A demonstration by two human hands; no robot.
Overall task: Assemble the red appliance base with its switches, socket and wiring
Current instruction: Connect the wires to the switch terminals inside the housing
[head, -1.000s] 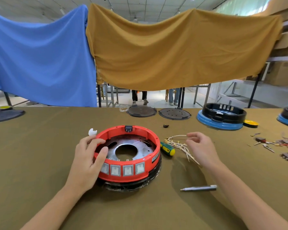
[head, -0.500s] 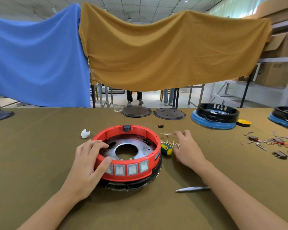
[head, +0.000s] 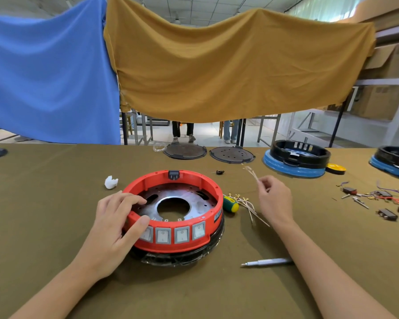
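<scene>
Red base [head: 174, 212] sits mid-table, left hand [head: 115, 229] gripping its rim while right hand [head: 273, 201] pinches a lifted wire [head: 251, 172]; best kept steadied, feeding one lead toward the switches [head: 173, 234].

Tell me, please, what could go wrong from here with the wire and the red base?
The right hand pinches a thin pale wire only by its end, so it may slip. The loose wire bundle beside the green-and-yellow screwdriver handle could snag. The left hand grips the red round base at one side only; it might shift.
</scene>
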